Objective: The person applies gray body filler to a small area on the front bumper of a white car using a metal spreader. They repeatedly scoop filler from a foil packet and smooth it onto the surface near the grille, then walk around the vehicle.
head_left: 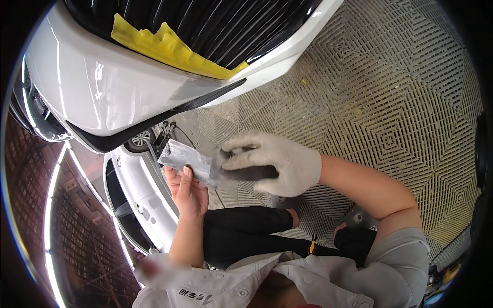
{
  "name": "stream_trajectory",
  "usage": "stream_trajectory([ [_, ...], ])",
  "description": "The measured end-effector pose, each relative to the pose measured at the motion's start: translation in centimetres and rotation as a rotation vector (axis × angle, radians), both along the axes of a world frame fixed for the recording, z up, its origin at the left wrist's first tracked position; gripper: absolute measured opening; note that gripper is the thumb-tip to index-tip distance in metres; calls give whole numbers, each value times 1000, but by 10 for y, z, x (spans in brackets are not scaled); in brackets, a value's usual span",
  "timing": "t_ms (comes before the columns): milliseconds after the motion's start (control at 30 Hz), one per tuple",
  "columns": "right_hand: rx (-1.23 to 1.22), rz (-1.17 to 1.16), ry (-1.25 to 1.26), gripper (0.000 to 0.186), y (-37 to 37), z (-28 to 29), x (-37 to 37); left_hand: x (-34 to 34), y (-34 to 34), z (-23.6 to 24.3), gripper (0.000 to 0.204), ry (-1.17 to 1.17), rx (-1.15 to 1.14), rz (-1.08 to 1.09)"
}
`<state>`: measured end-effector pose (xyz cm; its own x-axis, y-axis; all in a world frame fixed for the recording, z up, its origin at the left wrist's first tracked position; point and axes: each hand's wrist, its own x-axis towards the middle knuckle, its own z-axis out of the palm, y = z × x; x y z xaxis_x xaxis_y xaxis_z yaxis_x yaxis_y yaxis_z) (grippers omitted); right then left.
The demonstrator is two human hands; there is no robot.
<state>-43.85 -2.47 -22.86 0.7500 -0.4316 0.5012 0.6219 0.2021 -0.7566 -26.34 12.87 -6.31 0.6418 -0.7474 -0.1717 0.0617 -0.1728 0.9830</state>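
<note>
My left hand (189, 190) is bare and pinches a flat, silvery-grey packet (182, 159) between thumb and fingers. The packet is tilted, and its right end is smeared by motion. Just right of that end is my right hand (280, 161), in a whitish knitted glove with dark grey on the palm side. Its fingers curve toward the packet, with the thumb spread below them. Whether the fingertips touch the packet is hard to see. Above both hands lies a white car body panel (123, 87) with a black lower trim.
Yellow masking tape (169, 46) runs along the edge of a black slatted grille (205, 25). A second, silver-white car (149, 195) stands at left. Grey grated floor tiles (370, 102) spread to the right, with bottles or tools (444, 277) at the lower right.
</note>
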Motion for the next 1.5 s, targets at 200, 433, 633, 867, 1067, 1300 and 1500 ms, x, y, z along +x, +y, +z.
stream_trajectory([
  [200,-160,-295,310,52,-12,-3,-2,-6,-12,2,47,-165,33,145],
  [433,-392,-513,347,47,0,14,-1,-14,-12,-3,33,-495,187,218],
  [633,-538,-379,359,48,6,6,6,-8,-6,-1,35,-574,218,110],
  [867,130,-285,286,53,-19,-3,-1,3,-4,4,47,-543,142,235],
  [1067,463,-227,223,47,-42,16,4,-2,-1,2,48,-503,161,165],
  [1300,426,-249,292,44,-50,23,11,-6,-3,2,47,-495,146,153],
  [1500,478,-185,307,46,-49,23,11,-7,-2,3,46,-496,150,146],
])
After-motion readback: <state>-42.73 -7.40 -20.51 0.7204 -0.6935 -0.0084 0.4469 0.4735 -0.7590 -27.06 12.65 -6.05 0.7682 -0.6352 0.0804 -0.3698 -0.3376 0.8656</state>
